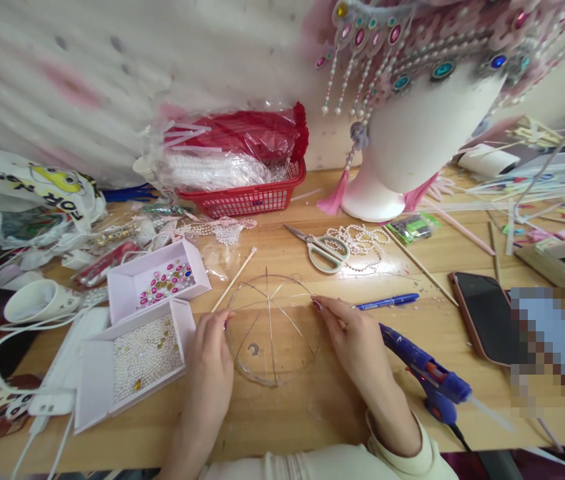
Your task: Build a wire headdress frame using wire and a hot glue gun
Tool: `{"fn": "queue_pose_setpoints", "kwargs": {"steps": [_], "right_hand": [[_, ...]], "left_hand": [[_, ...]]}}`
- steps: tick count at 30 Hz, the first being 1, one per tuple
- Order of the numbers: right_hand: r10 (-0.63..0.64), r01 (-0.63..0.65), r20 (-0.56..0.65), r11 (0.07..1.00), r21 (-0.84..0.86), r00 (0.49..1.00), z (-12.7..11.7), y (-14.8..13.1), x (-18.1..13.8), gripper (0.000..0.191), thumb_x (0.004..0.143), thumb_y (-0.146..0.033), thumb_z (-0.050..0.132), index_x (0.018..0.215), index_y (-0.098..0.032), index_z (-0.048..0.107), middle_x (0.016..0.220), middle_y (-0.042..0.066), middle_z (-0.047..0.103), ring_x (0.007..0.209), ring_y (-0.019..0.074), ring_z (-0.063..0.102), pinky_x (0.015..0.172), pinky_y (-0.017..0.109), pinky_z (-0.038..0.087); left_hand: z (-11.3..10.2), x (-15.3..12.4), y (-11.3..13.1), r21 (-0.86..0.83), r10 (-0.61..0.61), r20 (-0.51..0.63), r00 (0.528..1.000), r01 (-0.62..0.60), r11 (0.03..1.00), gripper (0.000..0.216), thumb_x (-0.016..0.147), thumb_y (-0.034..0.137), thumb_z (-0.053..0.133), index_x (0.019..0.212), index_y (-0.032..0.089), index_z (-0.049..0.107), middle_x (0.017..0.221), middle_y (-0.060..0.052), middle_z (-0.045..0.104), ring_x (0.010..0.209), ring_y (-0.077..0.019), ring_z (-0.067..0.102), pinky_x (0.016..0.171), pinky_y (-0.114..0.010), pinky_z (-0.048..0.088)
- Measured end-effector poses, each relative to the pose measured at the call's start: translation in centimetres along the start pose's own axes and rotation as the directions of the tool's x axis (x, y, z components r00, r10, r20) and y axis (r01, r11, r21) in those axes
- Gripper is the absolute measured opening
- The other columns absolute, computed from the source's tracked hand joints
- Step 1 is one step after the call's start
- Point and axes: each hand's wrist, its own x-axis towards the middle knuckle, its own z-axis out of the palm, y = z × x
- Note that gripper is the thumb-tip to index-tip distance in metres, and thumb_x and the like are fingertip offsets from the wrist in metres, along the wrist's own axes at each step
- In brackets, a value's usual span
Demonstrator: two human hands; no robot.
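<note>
A round wire frame (271, 325) with several crossing wires lies low over the wooden table in front of me. My left hand (211, 350) pinches its left rim between thumb and fingers. On the opposite side, my right hand (349, 333) has its thumb and fingertips closed on the upper right rim. A blue hot glue gun (427, 370) with a clear glue stick in its back lies just right of my right hand. Past my fingertips is a blue pen (389, 301). Scissors (326, 251) with pale handles lie behind the frame.
Two lilac boxes, one of gems (159, 280) and one of pearls (137, 363), stand left. Behind are a red basket (252, 197) and a white foam head (412, 140) wearing a beaded headdress. A pearl string (362, 243), a thin stick (235, 279) and a phone (487, 317) lie around.
</note>
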Motion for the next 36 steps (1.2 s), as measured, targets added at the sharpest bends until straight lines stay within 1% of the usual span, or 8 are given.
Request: {"fn": "queue_pose_setpoints", "kwargs": {"steps": [7,11,15,18,22,27,33,36], "right_hand": [[0.039,-0.039,-0.009,0.999,0.002,0.999,0.0,0.4,0.1,0.033,0.097,-0.032,0.047,0.099,-0.017,0.076,0.101,0.012,0.081,0.09,0.0298,0.078,0.077,0.037,0.06],[0.071,-0.072,-0.032,0.997,-0.014,0.997,-0.2,0.9,0.1,0.035,0.097,-0.034,0.045,0.101,-0.017,0.075,0.103,0.014,0.081,0.092,0.031,0.078,0.079,0.04,0.06],[0.105,-0.106,-0.037,0.994,-0.033,0.994,-0.3,1.0,0.0,0.036,0.096,-0.037,0.045,0.1,-0.017,0.075,0.103,0.014,0.08,0.091,0.0323,0.078,0.079,0.042,0.06],[0.124,-0.125,-0.035,0.991,-0.048,0.992,-0.4,0.8,-0.3,0.035,0.097,-0.038,0.045,0.103,-0.018,0.073,0.104,0.013,0.08,0.09,0.0314,0.078,0.078,0.042,0.06],[0.141,-0.144,-0.047,0.987,-0.074,0.989,-0.4,0.5,-0.7,0.031,0.098,-0.039,0.045,0.105,-0.02,0.069,0.104,0.012,0.08,0.084,0.0298,0.078,0.072,0.04,0.06],[0.13,-0.135,-0.056,0.985,-0.108,0.99,-0.5,0.3,-1.0,0.028,0.098,-0.037,0.045,0.096,-0.022,0.068,0.094,0.01,0.081,0.077,0.0287,0.078,0.067,0.038,0.058],[0.101,-0.11,-0.082,0.987,-0.117,0.992,-0.4,0.4,-1.3,0.028,0.098,-0.034,0.045,0.1,-0.021,0.069,0.094,0.009,0.081,0.079,0.0282,0.077,0.071,0.039,0.059],[0.077,-0.086,-0.089,0.99,-0.111,0.993,-0.4,0.6,-1.4,0.027,0.099,-0.033,0.046,0.102,-0.02,0.07,0.095,0.008,0.081,0.079,0.0276,0.078,0.071,0.038,0.059]], "left_hand": [[0.4,0.2,0.1,-0.049,-0.017,-0.011,1.0,0.017,0.999,0.026,0.097,0.01,0.036,0.108,0.019,0.058,0.098,-0.007,0.068,0.093,-0.021,0.067,0.082,-0.037,0.057],[0.8,0.3,0.2,-0.095,-0.011,0.009,1.0,0.012,0.995,0.025,0.099,0.012,0.038,0.109,0.019,0.06,0.099,-0.007,0.07,0.094,-0.0196,0.069,0.083,-0.035,0.057],[0.9,0.4,0.2,-0.133,-0.012,0.034,0.999,0.016,0.991,0.031,0.099,0.01,0.037,0.115,0.02,0.061,0.102,-0.007,0.071,0.096,-0.0186,0.069,0.085,-0.035,0.057],[0.6,0.4,0.1,-0.158,-0.017,0.049,0.999,0.025,0.987,0.034,0.099,0.01,0.037,0.118,0.022,0.062,0.102,-0.007,0.072,0.098,-0.0183,0.07,0.085,-0.034,0.057],[0.3,0.5,-0.1,-0.183,-0.023,0.052,0.998,0.032,0.983,0.034,0.099,0.012,0.038,0.12,0.021,0.064,0.1,-0.007,0.073,0.097,-0.0184,0.071,0.084,-0.033,0.058],[0.3,0.3,-0.1,-0.211,-0.02,0.05,0.999,0.03,0.977,0.037,0.099,0.01,0.038,0.123,0.022,0.063,0.102,-0.006,0.072,0.097,-0.0172,0.07,0.084,-0.031,0.057],[0.3,0.3,0.0,-0.218,-0.023,0.038,0.999,0.031,0.975,0.036,0.099,0.009,0.041,0.124,0.023,0.062,0.109,-0.005,0.072,0.099,-0.0155,0.069,0.087,-0.029,0.055],[0.2,0.3,0.2,-0.209,-0.014,0.018,1.0,0.018,0.978,0.036,0.099,0.008,0.041,0.125,0.023,0.061,0.108,-0.005,0.071,0.099,-0.0154,0.068,0.088,-0.029,0.055]]}}
